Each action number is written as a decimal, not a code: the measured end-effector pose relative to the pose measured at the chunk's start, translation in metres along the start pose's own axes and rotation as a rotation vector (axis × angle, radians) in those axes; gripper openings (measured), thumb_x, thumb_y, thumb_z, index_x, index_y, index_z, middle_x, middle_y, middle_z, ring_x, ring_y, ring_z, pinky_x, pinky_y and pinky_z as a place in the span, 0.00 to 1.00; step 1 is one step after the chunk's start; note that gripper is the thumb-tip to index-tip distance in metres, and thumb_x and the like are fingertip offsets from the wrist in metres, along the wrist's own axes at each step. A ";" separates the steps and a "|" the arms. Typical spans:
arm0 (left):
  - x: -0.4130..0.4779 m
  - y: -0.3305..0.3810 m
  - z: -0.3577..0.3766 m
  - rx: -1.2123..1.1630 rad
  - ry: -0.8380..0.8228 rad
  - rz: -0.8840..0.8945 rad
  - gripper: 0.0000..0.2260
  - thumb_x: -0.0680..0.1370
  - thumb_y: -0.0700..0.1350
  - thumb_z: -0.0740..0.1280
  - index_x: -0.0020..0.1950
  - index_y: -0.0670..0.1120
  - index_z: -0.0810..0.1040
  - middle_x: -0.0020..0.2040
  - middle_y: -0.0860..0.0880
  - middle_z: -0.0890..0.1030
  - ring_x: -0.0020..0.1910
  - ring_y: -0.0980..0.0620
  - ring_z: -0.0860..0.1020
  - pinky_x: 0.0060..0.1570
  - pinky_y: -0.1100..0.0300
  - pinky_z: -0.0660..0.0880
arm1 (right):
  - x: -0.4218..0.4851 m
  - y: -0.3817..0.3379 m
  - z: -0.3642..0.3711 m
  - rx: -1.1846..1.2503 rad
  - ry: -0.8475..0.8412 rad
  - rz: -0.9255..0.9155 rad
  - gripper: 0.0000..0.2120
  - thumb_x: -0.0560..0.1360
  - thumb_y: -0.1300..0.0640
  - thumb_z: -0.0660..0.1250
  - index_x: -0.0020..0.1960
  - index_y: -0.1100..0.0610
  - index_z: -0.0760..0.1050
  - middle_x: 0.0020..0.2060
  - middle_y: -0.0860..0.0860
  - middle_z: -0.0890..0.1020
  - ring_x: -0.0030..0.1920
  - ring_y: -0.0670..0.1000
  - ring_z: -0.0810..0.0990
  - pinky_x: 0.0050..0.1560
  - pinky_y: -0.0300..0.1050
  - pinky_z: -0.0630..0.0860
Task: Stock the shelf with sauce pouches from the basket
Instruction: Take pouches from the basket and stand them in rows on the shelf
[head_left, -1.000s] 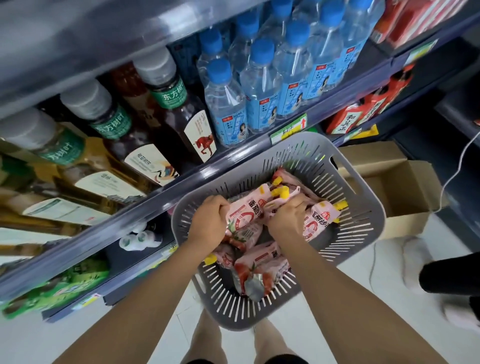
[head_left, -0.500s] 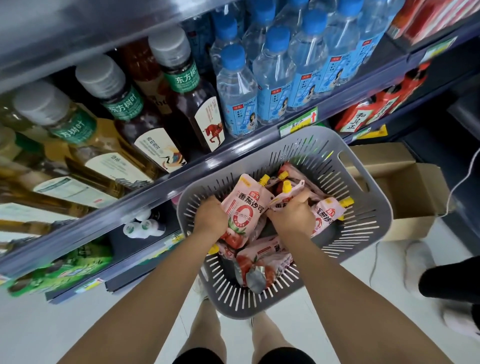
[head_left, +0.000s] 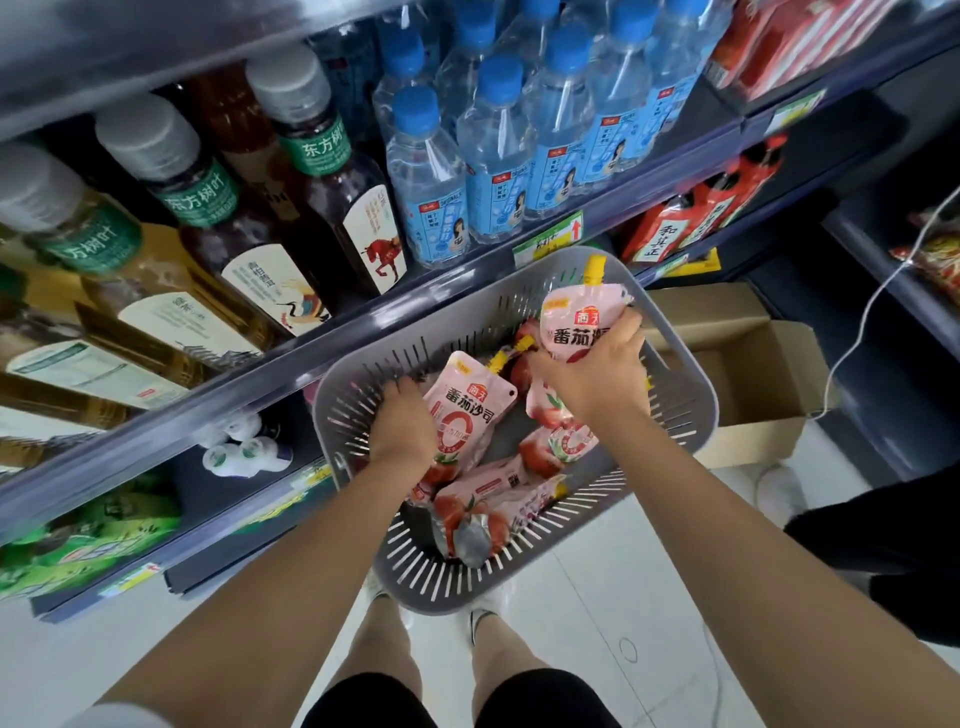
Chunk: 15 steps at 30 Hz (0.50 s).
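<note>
Holds one pink sauce pouch (head_left: 579, 325) (yellow cap up) over the grey basket (head_left: 447, 584), near its far rim, right hand (head_left: 597, 376) fingers curled round its lower half. Grips a second pouch (head_left: 470, 415) upright inside, left hand (head_left: 402, 434) fingers curled at its left edge. More pouches (head_left: 491, 501) heaped beneath; shelf edge (head_left: 249, 389) just behind.

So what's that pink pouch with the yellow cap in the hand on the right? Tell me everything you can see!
The pink pouch is a soft, shiny, plastic-looking sauce bag. It has a yellow cap on a spout at the top, a small red logo, big dark Chinese letters and a bit of red picture below. It is held nearly upright, cap up, over the far right corner of the grey basket. The right hand grips its lower half; nothing else seems to touch it.
</note>
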<state>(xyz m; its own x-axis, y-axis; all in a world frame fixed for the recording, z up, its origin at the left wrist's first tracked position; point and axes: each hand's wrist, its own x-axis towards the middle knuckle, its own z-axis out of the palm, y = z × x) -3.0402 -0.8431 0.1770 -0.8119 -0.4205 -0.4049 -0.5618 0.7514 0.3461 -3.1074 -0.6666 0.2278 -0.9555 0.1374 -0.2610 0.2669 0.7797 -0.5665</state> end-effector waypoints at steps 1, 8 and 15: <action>-0.002 0.002 0.001 0.015 0.042 0.050 0.20 0.75 0.35 0.64 0.66 0.39 0.66 0.63 0.39 0.70 0.59 0.41 0.74 0.57 0.49 0.74 | 0.000 0.002 -0.002 -0.111 -0.065 0.019 0.50 0.65 0.38 0.72 0.72 0.62 0.51 0.65 0.58 0.65 0.63 0.62 0.71 0.58 0.54 0.71; -0.009 0.009 0.026 0.234 -0.023 0.226 0.40 0.73 0.57 0.65 0.75 0.42 0.48 0.70 0.43 0.61 0.69 0.43 0.61 0.65 0.45 0.64 | -0.003 0.037 0.033 -0.448 -0.298 0.199 0.59 0.68 0.38 0.71 0.75 0.67 0.36 0.75 0.62 0.54 0.71 0.62 0.64 0.62 0.56 0.71; -0.003 -0.002 0.050 0.343 -0.024 0.204 0.49 0.74 0.66 0.61 0.74 0.45 0.30 0.76 0.45 0.49 0.74 0.44 0.53 0.68 0.39 0.60 | 0.007 0.053 0.055 -0.332 -0.296 0.269 0.60 0.70 0.42 0.72 0.74 0.64 0.27 0.77 0.59 0.49 0.73 0.64 0.60 0.67 0.59 0.65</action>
<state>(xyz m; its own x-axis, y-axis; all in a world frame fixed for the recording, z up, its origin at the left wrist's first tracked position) -3.0289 -0.8179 0.1356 -0.8953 -0.2361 -0.3776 -0.3005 0.9461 0.1209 -3.0927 -0.6578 0.1529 -0.7691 0.2188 -0.6006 0.3983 0.8989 -0.1826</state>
